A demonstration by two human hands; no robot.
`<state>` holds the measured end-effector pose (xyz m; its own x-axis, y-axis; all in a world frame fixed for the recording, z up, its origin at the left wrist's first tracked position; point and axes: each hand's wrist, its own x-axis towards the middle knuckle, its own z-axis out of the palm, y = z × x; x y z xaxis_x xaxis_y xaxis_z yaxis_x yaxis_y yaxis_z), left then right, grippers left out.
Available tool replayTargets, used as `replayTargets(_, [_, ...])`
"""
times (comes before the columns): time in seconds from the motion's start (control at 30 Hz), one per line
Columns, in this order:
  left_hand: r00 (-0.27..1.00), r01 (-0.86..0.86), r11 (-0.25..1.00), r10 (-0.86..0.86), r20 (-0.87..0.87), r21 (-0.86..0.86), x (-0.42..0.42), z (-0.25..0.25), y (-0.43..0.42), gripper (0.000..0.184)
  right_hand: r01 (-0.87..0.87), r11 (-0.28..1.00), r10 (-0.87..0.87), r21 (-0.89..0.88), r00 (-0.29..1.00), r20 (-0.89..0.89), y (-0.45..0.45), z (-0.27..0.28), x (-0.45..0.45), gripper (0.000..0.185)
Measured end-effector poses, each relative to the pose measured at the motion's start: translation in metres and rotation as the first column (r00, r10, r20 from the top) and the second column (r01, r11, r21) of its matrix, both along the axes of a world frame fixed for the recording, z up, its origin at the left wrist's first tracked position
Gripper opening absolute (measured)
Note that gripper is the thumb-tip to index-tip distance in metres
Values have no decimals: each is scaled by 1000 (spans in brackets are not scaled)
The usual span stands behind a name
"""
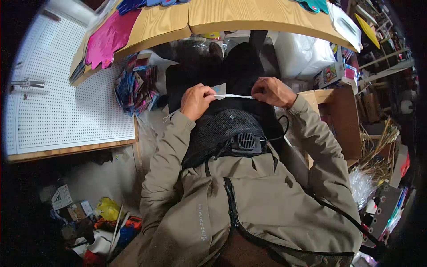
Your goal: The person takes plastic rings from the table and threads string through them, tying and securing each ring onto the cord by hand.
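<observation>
My left hand [197,101] pinches one end of a thin white string [233,95]. At the other end, my right hand [272,91] grips it with curled fingers, so it runs nearly straight between the two, above my lap. Just behind the left fingertips a small pale card [221,89] with a blue patch shows; I cannot tell whether it is held. A loose loop of thin cord hangs by my left wrist. Below the hands lie a black mesh bag [227,124] and a dark device with a grille [247,141] at my waist.
A wooden table [231,18] with pink gloves [111,38] spans the front. At left are a stack of packaged items [137,84] and a white pegboard [75,89]. A cardboard box [344,120] and white plastic bundles [300,54] stand to the right.
</observation>
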<state>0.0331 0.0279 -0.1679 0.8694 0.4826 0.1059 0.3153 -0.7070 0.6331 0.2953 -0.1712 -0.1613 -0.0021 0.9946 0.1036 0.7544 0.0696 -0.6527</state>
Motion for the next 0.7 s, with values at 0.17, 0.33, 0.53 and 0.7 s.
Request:
replayTargets(0.17, [997,-53,998,55,46,-45,1,-1,-1,11,67,981,-110,-182,965,-238,3,1,4,22])
replayTargets(0.33, [996,-39,996,45,73,-80,0,-6,0,13,99,974,-168,-204,920,-355,2,0,5,21])
replayTargets(0.53, [997,-47,993,53,56,-104,-1,-7,1,11,-25,999,28,22,987,-156,9,-6,2,20])
replayTargets(0.7, [999,-43,995,45,25,-85,-6,-5,1,10,-4,995,-8,-104,994,-108,14,-3,5,20])
